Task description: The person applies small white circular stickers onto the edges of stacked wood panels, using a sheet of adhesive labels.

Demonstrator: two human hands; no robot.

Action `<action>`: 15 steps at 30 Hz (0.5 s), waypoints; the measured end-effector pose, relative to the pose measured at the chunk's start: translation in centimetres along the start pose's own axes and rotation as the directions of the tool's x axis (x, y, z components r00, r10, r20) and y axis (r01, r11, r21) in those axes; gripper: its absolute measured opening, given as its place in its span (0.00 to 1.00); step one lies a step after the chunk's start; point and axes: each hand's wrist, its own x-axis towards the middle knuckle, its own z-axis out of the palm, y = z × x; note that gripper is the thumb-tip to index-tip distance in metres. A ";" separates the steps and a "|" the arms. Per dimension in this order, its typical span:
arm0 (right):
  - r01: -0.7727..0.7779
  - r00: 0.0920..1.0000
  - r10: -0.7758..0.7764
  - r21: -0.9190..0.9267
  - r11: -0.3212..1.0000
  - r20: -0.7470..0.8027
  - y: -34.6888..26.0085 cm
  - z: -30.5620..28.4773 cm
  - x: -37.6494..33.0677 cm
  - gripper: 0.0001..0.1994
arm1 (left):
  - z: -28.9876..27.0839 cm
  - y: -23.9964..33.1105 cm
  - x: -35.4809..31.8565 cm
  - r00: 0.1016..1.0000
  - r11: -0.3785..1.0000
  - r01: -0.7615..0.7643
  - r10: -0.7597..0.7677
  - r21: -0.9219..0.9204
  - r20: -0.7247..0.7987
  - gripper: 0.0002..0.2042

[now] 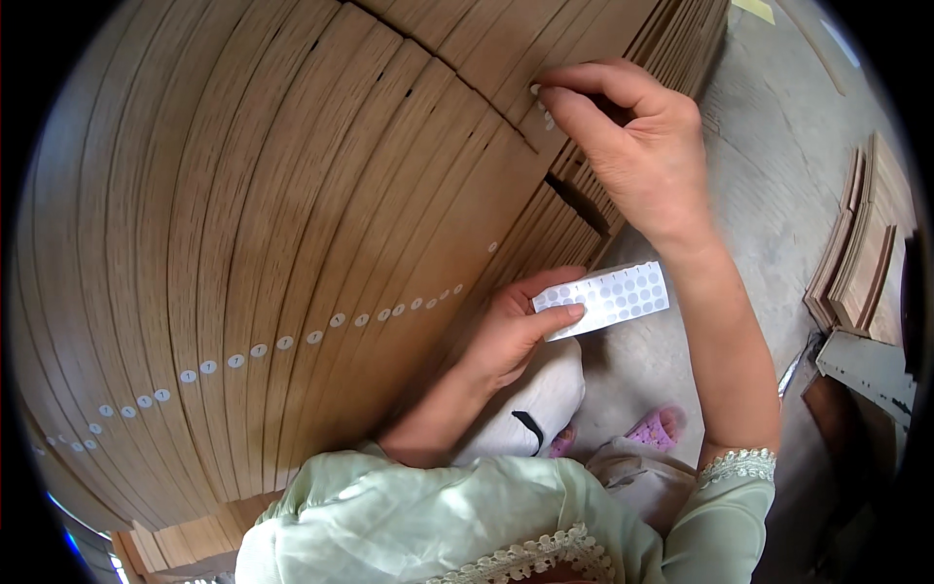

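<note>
My left hand (504,336) grips a small white sheet of round stickers (628,295), its thumb lying across the front. Rows of pale dots cover the sheet, and some of those along the upper edge bear a dark mark. Higher up and to the right, my right hand (647,156) pinches a tiny round white sticker (535,89) between thumb and forefinger, close to the edges of wooden panels (506,73). More small white stickers show just below its fingertips. Whether the pinched sticker touches the wood I cannot tell.
Tightly stacked wooden boards (292,185) fill the left side. A curving line of round stickers (338,320) runs across their edges. On the right, more boards (861,243) lean by a pale metal piece (869,368). Grey concrete floor (769,175) and pink shoes (662,426) lie below.
</note>
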 end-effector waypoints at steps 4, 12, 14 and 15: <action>0.161 0.981 -0.178 -0.184 0.970 -0.079 -0.1 0.6 0.0 0.07 | 0.1 -0.2 0.1 1.000 1.000 -0.001 0.001 -0.003 -0.009 0.20; -0.392 0.916 0.402 -0.193 0.899 0.012 -3.3 -1.6 2.8 0.12 | 0.5 -0.6 0.1 0.991 0.989 -0.110 0.117 0.097 -0.065 0.15; -0.318 0.946 0.323 -0.106 0.942 0.035 -0.7 -3.9 2.7 0.09 | 1.0 -0.5 0.4 0.992 0.990 -0.117 0.120 0.079 -0.025 0.17; -0.254 0.965 0.259 -0.120 0.960 0.032 0.5 -4.7 1.9 0.08 | 1.6 0.0 0.5 0.996 0.993 -0.086 0.088 0.082 -0.019 0.21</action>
